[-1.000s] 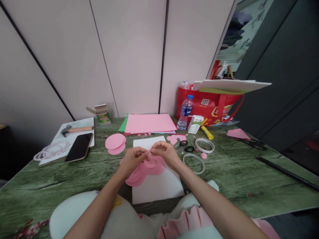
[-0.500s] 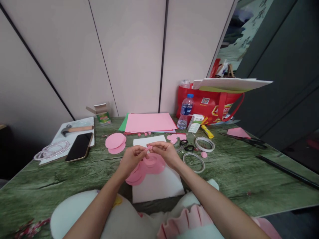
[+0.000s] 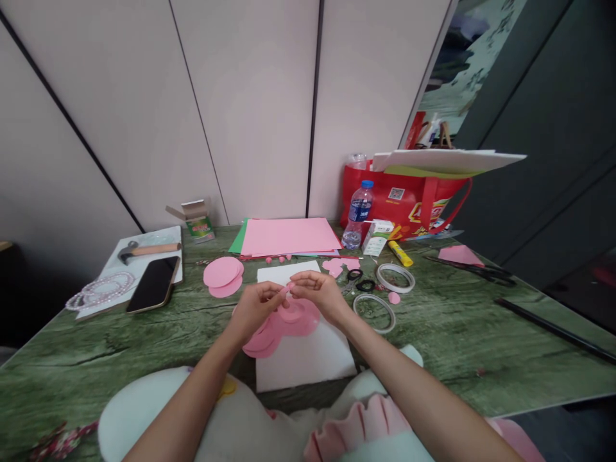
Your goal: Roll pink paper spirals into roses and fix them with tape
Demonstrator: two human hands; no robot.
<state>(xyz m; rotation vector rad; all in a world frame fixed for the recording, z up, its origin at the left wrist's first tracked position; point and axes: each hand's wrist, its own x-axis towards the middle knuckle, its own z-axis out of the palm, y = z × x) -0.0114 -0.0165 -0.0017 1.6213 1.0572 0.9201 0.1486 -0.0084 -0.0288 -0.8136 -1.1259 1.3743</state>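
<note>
Between the fingertips of both hands is a small pink paper piece (image 3: 288, 290), curled at its edge and partly hidden by the fingers. My left hand (image 3: 258, 308) pinches it from the left, and my right hand (image 3: 321, 296) pinches it from the right. Right under them, pink paper circles (image 3: 303, 321) lie overlapping on a white board (image 3: 304, 366). Farther left, a pair of pink circles (image 3: 221, 273) rests on the green wood-grain table (image 3: 192, 337).
Scissors (image 3: 355, 277) and tape rolls (image 3: 395, 280) lie to the right. A water bottle (image 3: 359, 215), a small carton (image 3: 378, 237), a glue stick (image 3: 400, 254) and a red bag (image 3: 409, 199) stand behind. Leftward are a phone (image 3: 154, 284) and a hammer (image 3: 154, 249). Pink sheets (image 3: 291, 236) lie at the back.
My fingers have shifted slightly around the small pink piece, the right fingertips rising a little since half a second ago. Both hands keep their pinch; the table objects stay in place.
</note>
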